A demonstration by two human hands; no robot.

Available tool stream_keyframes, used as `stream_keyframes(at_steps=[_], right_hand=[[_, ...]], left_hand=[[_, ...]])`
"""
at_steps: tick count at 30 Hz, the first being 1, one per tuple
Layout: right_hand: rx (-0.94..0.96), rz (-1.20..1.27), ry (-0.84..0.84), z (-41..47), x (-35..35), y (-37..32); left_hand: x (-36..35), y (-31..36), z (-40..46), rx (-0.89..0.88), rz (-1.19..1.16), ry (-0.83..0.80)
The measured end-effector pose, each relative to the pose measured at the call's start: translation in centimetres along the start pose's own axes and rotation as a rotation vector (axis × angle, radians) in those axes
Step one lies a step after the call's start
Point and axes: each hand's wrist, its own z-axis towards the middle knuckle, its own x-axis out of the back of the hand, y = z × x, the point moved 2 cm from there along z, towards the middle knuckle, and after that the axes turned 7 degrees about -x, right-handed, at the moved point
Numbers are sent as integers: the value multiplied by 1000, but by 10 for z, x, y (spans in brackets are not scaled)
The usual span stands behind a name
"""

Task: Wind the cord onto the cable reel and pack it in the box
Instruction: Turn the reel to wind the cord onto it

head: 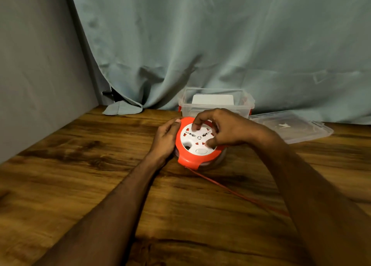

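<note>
Under both hands, the cable reel (197, 143): left grip (166, 137) holding its rim, right grip (224, 129) its face.

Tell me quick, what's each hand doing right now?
Left hand: holds the orange rim of the cable reel, steadying it.
Right hand: curled fingertips press on the reel's white socket face; holds nothing else.
</note>
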Motion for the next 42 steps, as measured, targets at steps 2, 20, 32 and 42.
stream_keyframes(at_steps=[2,20,32,42], right_hand=[[10,-16,-21,3,-3,1],[-52,-331,211,-3,-16,-9],[-98,-297,268,-1,-23,-25],[-30,-162,65,0,-9,0]], left_hand=[[0,1,-1,8,1,1],[1,-1,2,86,-49,109],[1,-1,2,69,-64,97],[2,1,1,81,-33,103]])
